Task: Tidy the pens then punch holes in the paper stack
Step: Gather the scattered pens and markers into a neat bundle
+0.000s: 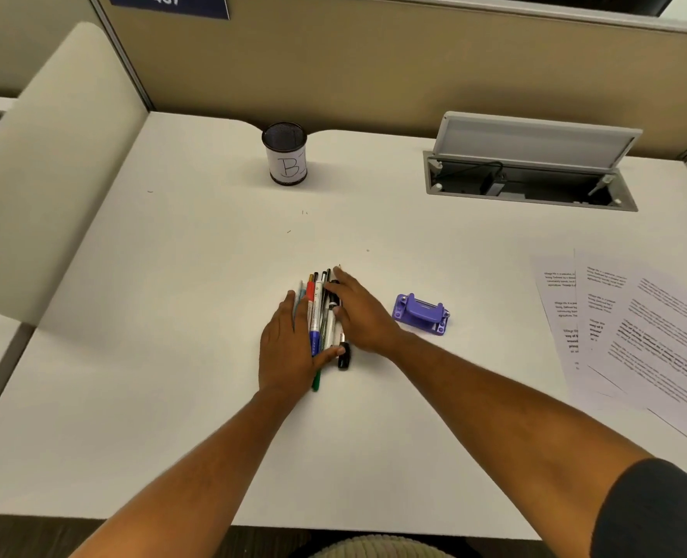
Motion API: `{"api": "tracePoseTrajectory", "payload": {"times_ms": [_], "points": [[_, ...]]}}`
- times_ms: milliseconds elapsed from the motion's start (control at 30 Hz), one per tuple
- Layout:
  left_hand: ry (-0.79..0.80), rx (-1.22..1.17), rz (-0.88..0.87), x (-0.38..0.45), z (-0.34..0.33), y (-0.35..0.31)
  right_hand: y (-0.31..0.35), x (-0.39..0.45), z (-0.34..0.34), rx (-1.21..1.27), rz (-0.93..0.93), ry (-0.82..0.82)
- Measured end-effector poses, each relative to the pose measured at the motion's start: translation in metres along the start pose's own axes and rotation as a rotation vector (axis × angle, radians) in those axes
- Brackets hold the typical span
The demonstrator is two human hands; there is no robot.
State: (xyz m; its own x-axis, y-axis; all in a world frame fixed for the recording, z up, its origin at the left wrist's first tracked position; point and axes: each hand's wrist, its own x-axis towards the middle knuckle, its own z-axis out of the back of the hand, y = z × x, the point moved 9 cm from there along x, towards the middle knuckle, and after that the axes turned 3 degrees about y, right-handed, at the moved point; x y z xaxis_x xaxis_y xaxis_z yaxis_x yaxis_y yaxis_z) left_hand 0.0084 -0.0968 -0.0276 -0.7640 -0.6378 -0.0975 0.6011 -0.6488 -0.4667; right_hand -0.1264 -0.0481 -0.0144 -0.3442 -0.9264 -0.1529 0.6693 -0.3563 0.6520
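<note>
Several pens and markers (321, 316) lie bunched side by side on the white desk (173, 275), pointing away from me. My left hand (287, 348) presses flat against the bundle's left side, its thumb across the lower ends. My right hand (360, 312) presses against the bundle's right side with straight fingers. A black mesh pen cup (285, 153) with a white label marked "B" stands at the back of the desk. A purple hole punch (421, 314) sits just right of my right hand. Loose printed sheets of paper (647, 336) lie fanned at the right edge.
An open cable hatch (531, 179) with its lid raised is set into the desk at the back right. Beige partition walls (374, 66) close off the back and left. The desk's front edge runs near the bottom of the view.
</note>
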Motion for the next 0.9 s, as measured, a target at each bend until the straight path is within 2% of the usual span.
{"api": "tracePoseTrajectory", "payload": {"times_ms": [100, 200, 300, 433, 700, 900], "points": [[-0.034, -0.051, -0.035, -0.001, 0.001, -0.002, -0.01, -0.015, 0.002, 0.077, -0.106, -0.178], [-0.016, -0.062, -0.115, -0.002, -0.001, -0.003, -0.012, -0.029, -0.006, 0.005, -0.164, -0.246], [0.041, 0.0, -0.202, -0.002, -0.005, 0.0, -0.006, -0.035, -0.021, -0.116, -0.123, -0.212], [0.027, 0.053, -0.268, 0.002, -0.003, 0.003, 0.0, -0.028, -0.032, -0.275, -0.097, -0.153], [-0.015, 0.008, -0.203, 0.01, 0.008, 0.01, 0.023, -0.002, -0.042, -0.239, -0.049, -0.106], [-0.05, -0.009, -0.183, 0.018, 0.019, 0.03, 0.036, 0.017, -0.051, -0.269, -0.083, -0.136]]}}
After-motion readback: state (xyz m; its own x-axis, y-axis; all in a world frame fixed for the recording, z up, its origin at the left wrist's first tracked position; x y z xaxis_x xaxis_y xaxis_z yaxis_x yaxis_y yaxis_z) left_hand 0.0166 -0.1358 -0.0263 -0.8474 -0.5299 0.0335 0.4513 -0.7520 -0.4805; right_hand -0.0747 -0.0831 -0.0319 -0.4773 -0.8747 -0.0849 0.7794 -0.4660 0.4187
